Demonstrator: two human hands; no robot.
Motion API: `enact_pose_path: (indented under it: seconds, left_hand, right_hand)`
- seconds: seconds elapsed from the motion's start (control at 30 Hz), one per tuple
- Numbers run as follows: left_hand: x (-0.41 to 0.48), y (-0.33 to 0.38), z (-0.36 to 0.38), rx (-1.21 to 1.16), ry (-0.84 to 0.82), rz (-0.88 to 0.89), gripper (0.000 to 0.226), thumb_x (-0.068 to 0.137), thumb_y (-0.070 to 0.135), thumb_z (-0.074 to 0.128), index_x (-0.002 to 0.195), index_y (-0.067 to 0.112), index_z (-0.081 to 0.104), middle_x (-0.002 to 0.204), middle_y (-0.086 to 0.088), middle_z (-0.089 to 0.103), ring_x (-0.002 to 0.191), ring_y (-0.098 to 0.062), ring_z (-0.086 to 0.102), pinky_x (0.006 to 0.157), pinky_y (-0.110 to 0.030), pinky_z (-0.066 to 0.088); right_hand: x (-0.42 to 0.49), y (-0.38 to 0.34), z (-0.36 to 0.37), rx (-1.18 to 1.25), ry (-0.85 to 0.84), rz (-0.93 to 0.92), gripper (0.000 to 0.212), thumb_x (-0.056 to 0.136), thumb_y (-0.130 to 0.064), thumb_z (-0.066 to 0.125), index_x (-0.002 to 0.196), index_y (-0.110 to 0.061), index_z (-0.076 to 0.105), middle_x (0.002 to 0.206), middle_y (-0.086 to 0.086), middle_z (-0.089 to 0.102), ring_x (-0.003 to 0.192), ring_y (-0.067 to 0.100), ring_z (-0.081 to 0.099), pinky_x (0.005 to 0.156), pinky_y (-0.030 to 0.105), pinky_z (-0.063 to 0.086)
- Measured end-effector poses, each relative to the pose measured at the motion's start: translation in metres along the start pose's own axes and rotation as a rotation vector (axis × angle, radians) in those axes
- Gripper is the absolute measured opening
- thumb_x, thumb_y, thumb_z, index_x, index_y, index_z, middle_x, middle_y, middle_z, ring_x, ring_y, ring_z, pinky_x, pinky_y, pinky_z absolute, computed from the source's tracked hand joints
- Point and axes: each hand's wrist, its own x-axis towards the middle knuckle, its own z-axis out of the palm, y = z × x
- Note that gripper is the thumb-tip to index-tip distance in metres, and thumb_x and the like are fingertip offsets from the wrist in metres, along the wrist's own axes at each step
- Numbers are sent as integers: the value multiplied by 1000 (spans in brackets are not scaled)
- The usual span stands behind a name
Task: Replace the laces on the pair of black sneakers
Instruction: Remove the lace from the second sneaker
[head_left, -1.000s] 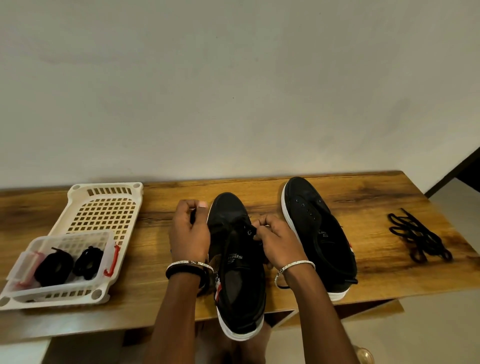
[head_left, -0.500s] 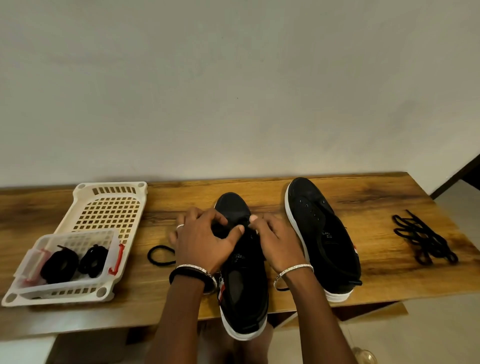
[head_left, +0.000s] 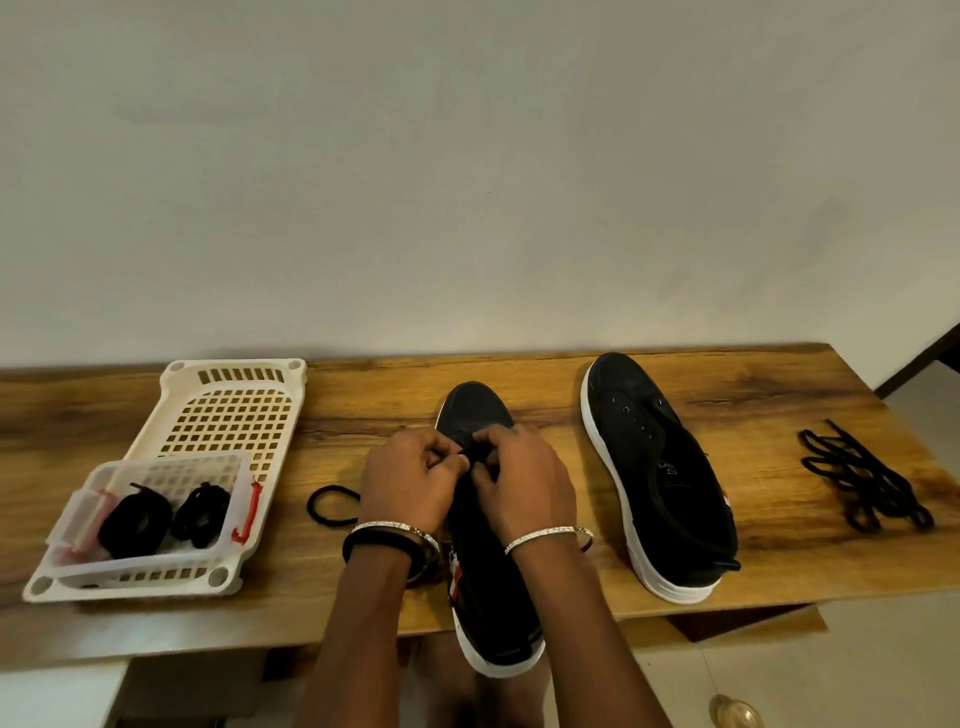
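Sneaker (head_left: 491, 597) eyelets hidden under left hand (head_left: 410, 486), right hand (head_left: 527, 486); pinched part indiscernible.

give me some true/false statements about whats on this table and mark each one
1. The left hand and the right hand both pinch at the toe end of the middle sneaker. True.
2. The right sneaker is fully laced. False: its eyelets are empty.
3. A loose pile of laces lies at the right end of the table. True.
4. The clear box in the white tray is empty. False: it holds two black lace bundles.
5. A black lace loops on the table beside the left hand. True.
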Motion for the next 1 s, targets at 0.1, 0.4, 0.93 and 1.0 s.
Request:
enact_pose_path:
  seconds: [0.1, 0.4, 0.93, 1.0]
  left_hand:
    - [1, -2, 1, -22, -1, -7, 4, 81, 17, 76, 80, 21, 74, 63, 7, 68, 61, -8, 63, 55, -21, 41]
    - [-2, 3, -1, 27, 19, -14, 4, 83, 22, 74, 80, 23, 71, 66, 10, 65, 60, -5, 59, 51, -20, 36]
    - [1, 3, -3, 41, 20, -54, 9, 86, 22, 68, 77, 24, 68, 66, 5, 65, 58, -12, 60, 50, -24, 38]
    - [0, 3, -3, 44, 18, -60, 10, 87, 22, 67, 78, 24, 68, 68, 4, 66, 59, -12, 60, 50, -24, 39]
  right_hand:
    - [1, -5, 1, -76, -14, 29, 24, 99, -27, 59, 121, -25, 65, 118, 1, 59, 112, 24, 57, 81, 35, 49]
    - [7, 11, 8, 696, 321, 495, 14, 92, -22, 67, 82, -13, 68, 76, -1, 70, 71, 17, 65, 71, 37, 55]
    - [0, -6, 5, 7, 65, 7, 11, 98, -28, 60, 105, -23, 67, 107, -2, 61, 96, 18, 61, 77, 31, 49]
    - [1, -3, 8, 253, 209, 151, 5, 96, -24, 61, 93, -20, 62, 89, -3, 64, 81, 17, 62, 68, 30, 46]
